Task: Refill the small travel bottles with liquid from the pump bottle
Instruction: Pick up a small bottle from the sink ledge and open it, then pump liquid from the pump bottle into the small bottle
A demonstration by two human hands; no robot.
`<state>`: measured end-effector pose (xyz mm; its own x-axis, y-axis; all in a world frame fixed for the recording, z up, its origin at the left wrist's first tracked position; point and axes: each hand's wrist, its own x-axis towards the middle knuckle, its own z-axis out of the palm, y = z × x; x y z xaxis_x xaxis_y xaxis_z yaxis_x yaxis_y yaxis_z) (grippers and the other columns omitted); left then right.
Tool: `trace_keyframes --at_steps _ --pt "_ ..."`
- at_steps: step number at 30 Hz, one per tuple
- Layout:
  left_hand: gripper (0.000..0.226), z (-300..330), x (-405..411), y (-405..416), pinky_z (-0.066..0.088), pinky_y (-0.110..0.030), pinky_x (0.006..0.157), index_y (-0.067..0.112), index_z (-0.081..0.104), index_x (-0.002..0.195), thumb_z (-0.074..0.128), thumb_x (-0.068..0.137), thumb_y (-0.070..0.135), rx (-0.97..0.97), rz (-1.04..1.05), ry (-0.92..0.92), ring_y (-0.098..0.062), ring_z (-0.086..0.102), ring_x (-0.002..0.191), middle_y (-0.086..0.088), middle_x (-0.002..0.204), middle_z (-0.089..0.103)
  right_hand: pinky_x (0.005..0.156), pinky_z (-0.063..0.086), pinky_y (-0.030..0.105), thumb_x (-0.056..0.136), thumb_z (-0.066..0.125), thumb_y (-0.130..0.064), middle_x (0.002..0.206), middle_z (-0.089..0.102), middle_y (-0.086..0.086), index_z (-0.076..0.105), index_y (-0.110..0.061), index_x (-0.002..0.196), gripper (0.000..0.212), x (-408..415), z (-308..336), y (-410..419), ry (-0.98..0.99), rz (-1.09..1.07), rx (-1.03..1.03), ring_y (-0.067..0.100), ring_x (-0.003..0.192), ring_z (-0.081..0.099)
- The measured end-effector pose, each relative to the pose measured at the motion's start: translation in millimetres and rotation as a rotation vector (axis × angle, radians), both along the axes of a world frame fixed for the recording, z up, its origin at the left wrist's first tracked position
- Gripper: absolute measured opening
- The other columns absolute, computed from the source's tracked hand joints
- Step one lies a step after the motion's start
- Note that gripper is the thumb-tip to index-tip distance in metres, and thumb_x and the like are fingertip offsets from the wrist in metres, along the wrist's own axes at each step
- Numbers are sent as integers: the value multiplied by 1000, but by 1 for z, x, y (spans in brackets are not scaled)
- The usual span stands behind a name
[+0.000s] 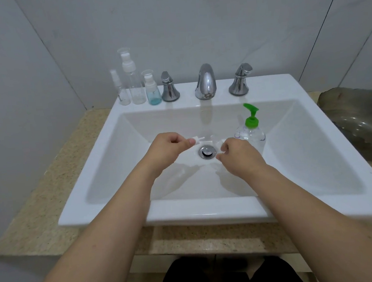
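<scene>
Over the sink basin, my left hand [168,149] pinches a small white pump cap [197,140] with its thin tube pointing right. Just to its right, my right hand [239,156] has its fingers curled round a small clear travel bottle [216,140], which shows only faintly. The cap and the bottle are apart, above the drain [207,152]. The clear pump bottle [251,133] with a green pump stands in the basin just behind my right hand. Three more travel bottles stand on the back left ledge: a thin spray bottle [120,92], a tall one [134,82] and a short blue-tinted one [153,91].
The white sink [99,187] sits in a speckled stone counter [40,196]. A chrome faucet [206,81] with two handles [169,87] [240,79] stands on the back ledge. A grey scalloped dish [361,124] lies on the counter at the right.
</scene>
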<state>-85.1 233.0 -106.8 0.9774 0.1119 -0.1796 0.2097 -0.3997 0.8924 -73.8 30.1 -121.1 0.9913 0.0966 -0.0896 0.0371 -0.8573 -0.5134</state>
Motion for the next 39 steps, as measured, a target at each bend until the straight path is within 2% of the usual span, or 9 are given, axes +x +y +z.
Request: trace_keyframes --at_steps 3,8,12,20,25,30,33,35,39 --pt "26 -7 2 5 40 -32 67 10 67 82 78 89 32 -31 39 -7 -16 43 56 4 67 52 85 48 38 95 54 -30 113 62 7 52 -13 119 30 -3 1 5 25 -17 83 27 102 59" --pt "20 -1 7 -5 55 -35 62 1 64 93 72 94 19 -63 73 -42 -16 56 52 -6 70 61 86 49 41 96 49 -27 111 64 5 47 -14 123 29 -3 7 4 8 -25 192 26 101 59" --pt "12 13 19 -19 62 -42 66 1 58 96 64 91 10 -31 98 -113 -25 65 55 -15 81 71 84 49 42 95 51 -26 104 65 5 47 -15 120 27 1 10 3 -31 -52 267 26 98 60" --pt "18 27 84 -35 47 -24 48 14 61 101 56 98 31 37 291 -286 -15 59 47 -6 73 70 82 48 38 95 53 -22 94 63 -2 49 -14 117 23 10 8 2 -100 -22 342 22 92 60" --pt "16 18 111 -42 63 -43 64 15 61 93 56 96 31 105 324 -276 -17 63 47 -1 63 67 76 46 35 95 55 -22 89 61 -3 50 -16 114 21 19 3 1 -137 -16 384 20 86 58" --pt "21 15 118 -41 63 -48 69 15 66 104 56 93 30 225 334 -257 -21 68 49 -1 73 70 71 46 33 94 57 -25 87 60 -6 49 -21 109 17 27 -3 2 -112 -7 401 17 80 58" --pt "43 11 108 -37 63 -45 73 17 56 132 59 92 33 233 290 -268 -22 70 57 -10 107 73 67 45 29 93 58 -25 86 61 -5 50 -22 106 16 27 -2 2 -85 3 434 14 78 58" --pt "47 9 90 -33 62 -44 75 19 50 140 57 95 29 202 282 -268 -22 69 57 -9 105 72 64 43 26 93 59 -26 88 62 -5 50 -24 106 16 24 -1 1 -52 9 464 11 78 58" --pt "20 5 54 -20 60 -41 71 14 63 109 52 94 18 208 268 -173 -20 68 57 -5 87 70 61 41 24 91 60 -28 94 62 -4 51 -26 106 18 12 8 -10 22 -1 517 9 78 58"
